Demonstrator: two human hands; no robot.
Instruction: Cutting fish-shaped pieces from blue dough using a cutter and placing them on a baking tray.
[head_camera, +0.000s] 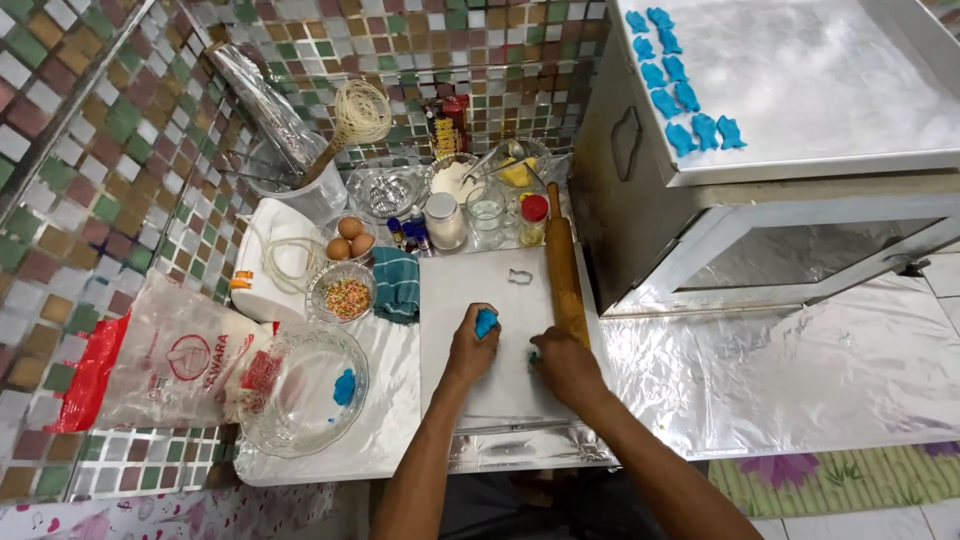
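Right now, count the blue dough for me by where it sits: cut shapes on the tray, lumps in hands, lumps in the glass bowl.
Blue cut shapes on the tray atop the oven: 11, first one
Blue lump held in the left hand: 1
Blue lump in the glass bowl: 1
Total: 13
A speck of blue by the right hand is too hidden to count.

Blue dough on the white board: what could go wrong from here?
1. The rolling pin lies right beside the right hand; a nudge might roll it off the white board.
2. The glass bowl sits at the counter edge near the left hand holding the blue dough; an elbow could knock it.
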